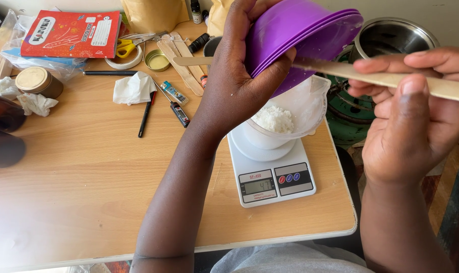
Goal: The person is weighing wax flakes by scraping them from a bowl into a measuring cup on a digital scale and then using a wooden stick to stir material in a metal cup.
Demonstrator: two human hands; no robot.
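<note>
My left hand [234, 76] grips a purple bowl [300, 35], tilted on its side above a clear plastic cup [290, 121]. White flakes [274, 119] lie in the cup, which stands on a white kitchen scale [272, 179]. My right hand [411, 111] holds a flat wooden stick [391, 78]; its far end reaches to the purple bowl's rim. The stick crosses above the cup.
A wooden table [88, 177] carries a red booklet [70, 34], yellow-handled scissors [131, 45], crumpled tissue [133, 88], a small tin [37, 81], pens, more wooden sticks [181, 63] and dark jars [4, 131] at the left edge. A steel pot [394, 35] sits on a green burner right of the table.
</note>
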